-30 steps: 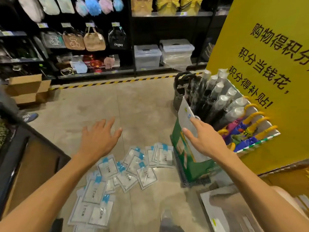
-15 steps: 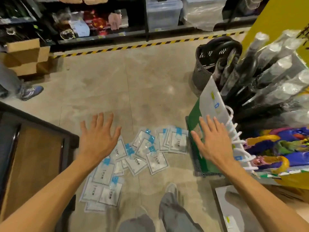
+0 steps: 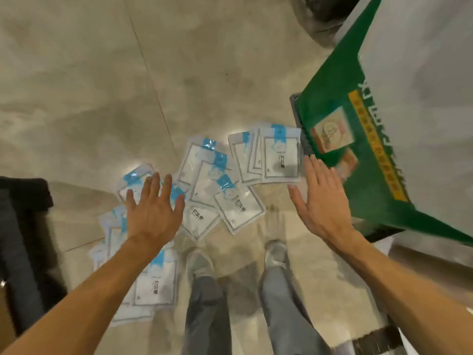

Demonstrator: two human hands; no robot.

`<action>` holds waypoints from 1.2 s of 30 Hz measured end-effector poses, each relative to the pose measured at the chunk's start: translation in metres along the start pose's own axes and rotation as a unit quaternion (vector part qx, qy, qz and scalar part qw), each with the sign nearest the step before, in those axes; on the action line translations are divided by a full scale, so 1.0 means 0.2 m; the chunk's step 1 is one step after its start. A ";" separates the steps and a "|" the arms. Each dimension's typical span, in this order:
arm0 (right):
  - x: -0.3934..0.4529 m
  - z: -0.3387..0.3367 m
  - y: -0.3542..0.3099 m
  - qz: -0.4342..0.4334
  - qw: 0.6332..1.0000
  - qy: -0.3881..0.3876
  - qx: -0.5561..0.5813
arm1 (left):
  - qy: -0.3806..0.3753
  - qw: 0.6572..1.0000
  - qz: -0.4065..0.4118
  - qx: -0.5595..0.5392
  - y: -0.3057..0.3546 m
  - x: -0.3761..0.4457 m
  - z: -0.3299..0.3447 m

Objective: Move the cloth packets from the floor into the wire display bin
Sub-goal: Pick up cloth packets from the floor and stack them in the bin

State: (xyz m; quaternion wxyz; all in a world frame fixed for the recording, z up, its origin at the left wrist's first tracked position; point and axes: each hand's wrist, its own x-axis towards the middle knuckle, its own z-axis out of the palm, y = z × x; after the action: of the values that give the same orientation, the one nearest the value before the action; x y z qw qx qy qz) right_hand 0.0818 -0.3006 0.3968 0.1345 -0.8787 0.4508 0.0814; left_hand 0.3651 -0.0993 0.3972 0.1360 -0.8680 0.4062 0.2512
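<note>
Both bare forearms reached forward and down from the lower corners of the view, backs of the hands facing up. The left hand point(image 3: 153, 213) was spread flat with its straight fingers point(image 3: 167, 187) splayed and holding nothing. The right hand point(image 3: 321, 201) was likewise flat, its fingers straight and close together, thumb out to the side, nothing in its grasp. Two trousered legs and shoes stood below, between the arms.

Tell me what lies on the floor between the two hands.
In the head view, overlapping cloth packets lie fanned on the floor between the left hand and right hand.
</note>
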 end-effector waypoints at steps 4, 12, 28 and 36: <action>0.10 0.69 0.04 0.028 0.999 -0.030 0.023 | -0.002 0.998 0.056 0.038 0.03 0.35 0.55; 0.29 1.79 0.09 0.054 0.994 -0.081 0.046 | 0.040 0.992 0.089 0.080 -0.04 1.14 1.40; 0.39 2.30 0.01 0.143 0.972 0.063 0.176 | 0.126 0.976 -0.008 -0.179 0.10 1.40 1.66; 0.58 2.10 0.05 0.175 0.946 -0.142 0.235 | 0.048 0.970 -0.022 -0.239 0.19 1.34 1.59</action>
State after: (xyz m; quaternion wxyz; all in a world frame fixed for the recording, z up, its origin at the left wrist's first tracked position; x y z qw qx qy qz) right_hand 0.1310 -0.2657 -0.0357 0.3829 -0.7089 0.5802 0.1193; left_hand 0.3775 -0.1530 -0.0167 -0.0894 -0.8950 0.3213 0.2961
